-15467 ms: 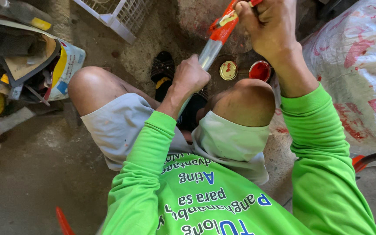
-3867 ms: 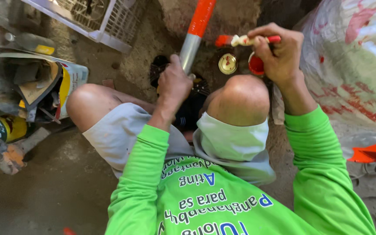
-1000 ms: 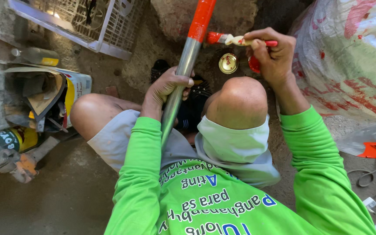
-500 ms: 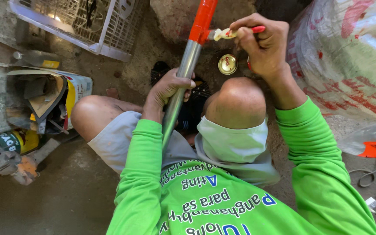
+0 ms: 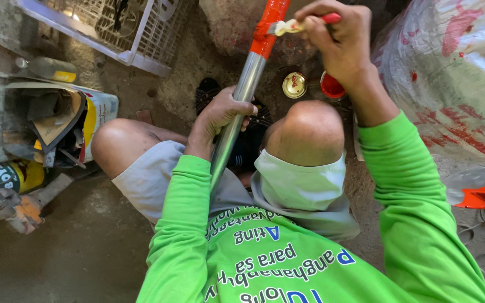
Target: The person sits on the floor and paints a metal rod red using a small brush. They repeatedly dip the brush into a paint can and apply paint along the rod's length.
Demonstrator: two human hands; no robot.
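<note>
The left hand (image 5: 220, 115) has its fingers wrapped around a metal pipe (image 5: 237, 120), bare steel below and red at the top. The right hand (image 5: 338, 39) pinches a paintbrush (image 5: 287, 25), its bristles touching the red part. On the ground beyond the knees sits a small open can (image 5: 331, 87) of red paint, with its round lid (image 5: 294, 85) just beside it.

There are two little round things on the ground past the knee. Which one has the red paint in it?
The right-hand one, the small open paint can, is full of red paint. The round lid left of it is gold-coloured with only red specks.
</note>
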